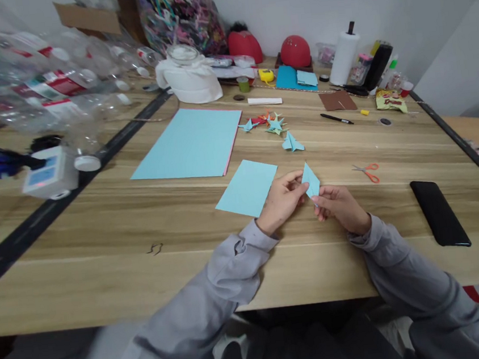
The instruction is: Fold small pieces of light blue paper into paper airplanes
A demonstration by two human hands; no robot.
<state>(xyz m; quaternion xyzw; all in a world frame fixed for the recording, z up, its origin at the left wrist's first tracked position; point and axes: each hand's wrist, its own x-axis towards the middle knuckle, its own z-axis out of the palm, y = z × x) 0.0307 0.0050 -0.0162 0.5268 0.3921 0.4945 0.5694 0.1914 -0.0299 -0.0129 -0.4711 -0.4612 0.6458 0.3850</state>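
A small light-blue folded paper [311,180], diamond-shaped with a point at the top, is held up between both hands. My left hand [283,199] pinches its left edge, thumb on the front face. At its lower end, my right hand [340,205] grips it between thumb and fingers. Left of my left hand lies a flat light-blue sheet [249,187]. Beyond the hands rests a folded light-blue paper piece [292,142], with several small folded paper figures [275,124] in blue, red and orange behind it.
A large blue sheet [193,144] lies at the left, plastic bottles [58,84] beyond it. Orange-handled scissors [367,171] and a black phone [440,212] are on the right. A black pen [336,118] and a brown paper piece [337,100] lie farther back.
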